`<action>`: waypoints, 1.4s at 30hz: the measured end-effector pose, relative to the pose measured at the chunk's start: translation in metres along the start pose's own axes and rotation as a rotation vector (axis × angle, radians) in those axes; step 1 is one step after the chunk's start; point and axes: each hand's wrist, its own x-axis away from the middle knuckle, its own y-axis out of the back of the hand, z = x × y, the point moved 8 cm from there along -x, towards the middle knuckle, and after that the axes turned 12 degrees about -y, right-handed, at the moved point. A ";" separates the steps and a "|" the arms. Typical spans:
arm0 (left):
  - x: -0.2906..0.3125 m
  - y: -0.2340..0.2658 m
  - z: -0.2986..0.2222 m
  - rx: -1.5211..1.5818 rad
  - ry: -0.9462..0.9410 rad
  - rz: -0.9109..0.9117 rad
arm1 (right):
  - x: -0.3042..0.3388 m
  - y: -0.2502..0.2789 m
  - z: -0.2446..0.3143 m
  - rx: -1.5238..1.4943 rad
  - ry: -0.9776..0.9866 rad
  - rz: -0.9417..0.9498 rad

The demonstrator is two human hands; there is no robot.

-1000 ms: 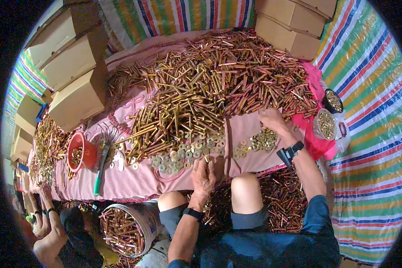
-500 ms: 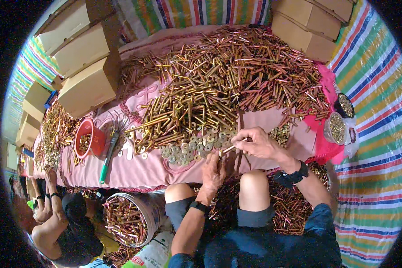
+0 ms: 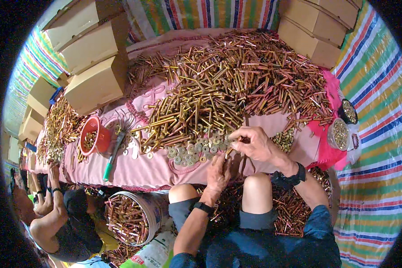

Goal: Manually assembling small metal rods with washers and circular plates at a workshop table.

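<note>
A brass-coloured bolt (image 3: pixel 228 153) slants between my two hands at the near edge of the pink cloth, mostly covered by fingers. My right hand (image 3: pixel 258 145) pinches its upper end. My left hand (image 3: pixel 218 173) is closed around its lower end; whether a nut or washer sits there is hidden. Just beyond my left hand lie loose washers (image 3: pixel 190 155), grey and flat. A small heap of nuts (image 3: pixel 283 141) is to the right of my right hand. Behind the washers spreads a big pile of long bolts (image 3: pixel 201 107).
Left of the washers are a red basket (image 3: pixel 95 136) and a wire tool with a green handle (image 3: pixel 108 170). A bucket of bolts (image 3: pixel 154 210) stands below. Cardboard boxes (image 3: pixel 96 85) rise behind; a clear tub (image 3: pixel 338 135) sits right. At far left, a co-worker's arm (image 3: pixel 53 210) reaches in.
My hands have come closer together on the bolt, and less of it shows between them. The whole scene has shifted slightly to the right in the picture.
</note>
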 end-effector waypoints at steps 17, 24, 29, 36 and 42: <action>0.010 -0.003 0.017 0.017 0.110 -0.038 | 0.035 0.030 -0.052 0.419 0.045 -0.288; 0.007 -0.003 0.011 0.006 0.102 -0.002 | 0.040 0.062 -0.145 0.693 -0.279 -0.269; 0.004 -0.003 0.005 -0.005 0.034 -0.034 | 0.029 0.050 -0.152 0.846 -0.263 -0.236; -0.001 -0.002 0.000 -0.011 0.030 -0.030 | 0.035 0.046 -0.134 0.959 -0.053 -0.343; -0.002 -0.001 -0.003 0.044 -0.011 -0.072 | 0.024 0.034 -0.114 0.489 -0.152 -0.130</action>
